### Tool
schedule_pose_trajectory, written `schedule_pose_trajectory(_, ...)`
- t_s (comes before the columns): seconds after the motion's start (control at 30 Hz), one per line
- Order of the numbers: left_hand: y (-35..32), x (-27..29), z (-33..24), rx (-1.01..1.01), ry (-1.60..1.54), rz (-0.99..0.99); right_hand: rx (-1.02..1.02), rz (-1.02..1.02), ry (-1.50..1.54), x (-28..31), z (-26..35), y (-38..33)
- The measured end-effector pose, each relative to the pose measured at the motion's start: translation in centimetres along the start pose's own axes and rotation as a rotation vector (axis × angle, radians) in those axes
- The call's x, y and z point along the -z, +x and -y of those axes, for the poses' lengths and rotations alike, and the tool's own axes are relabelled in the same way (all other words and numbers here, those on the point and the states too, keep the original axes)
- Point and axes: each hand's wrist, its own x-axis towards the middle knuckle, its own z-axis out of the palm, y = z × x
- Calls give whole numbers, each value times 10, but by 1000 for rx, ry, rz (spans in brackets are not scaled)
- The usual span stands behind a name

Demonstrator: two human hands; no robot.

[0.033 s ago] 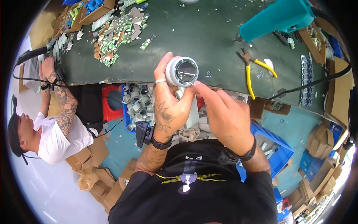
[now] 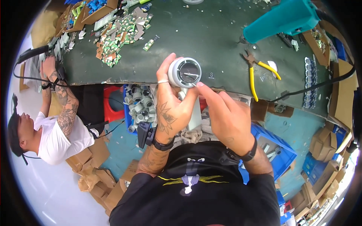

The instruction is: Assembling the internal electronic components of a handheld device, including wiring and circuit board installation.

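Observation:
My left hand (image 2: 171, 105) is wrapped around a small round grey-and-white camera-like device (image 2: 184, 72) with a dark glass face, held up over the near edge of the dark green workbench (image 2: 211, 37). My right hand (image 2: 226, 116) comes in from the right, its fingertips touching the lower rim of the device. A white part of the device hangs below between both hands, partly hidden.
Yellow-handled pliers (image 2: 256, 73) lie on the bench to the right, below a teal hot-air tool (image 2: 283, 19). Green circuit board scraps (image 2: 120, 34) are piled at the left. A blue bin of similar grey devices (image 2: 137, 105) sits under the bench. A person in white (image 2: 56, 132) works at left.

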Motion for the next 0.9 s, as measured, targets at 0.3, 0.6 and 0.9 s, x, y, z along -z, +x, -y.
schedule_pose_trajectory(0.3, 2, 4, -9, 98, -105, 21, 133, -216, 167, -35, -18, 1)
schedule_pose_trajectory(0.6, 4, 10, -14, 141, -181, 29, 92, -209, 349, -42, -14, 8)
schedule_pose_trajectory(0.9, 8, 20, -18, 148, -184, 56, 139, -158, 262, -36, -11, 16)
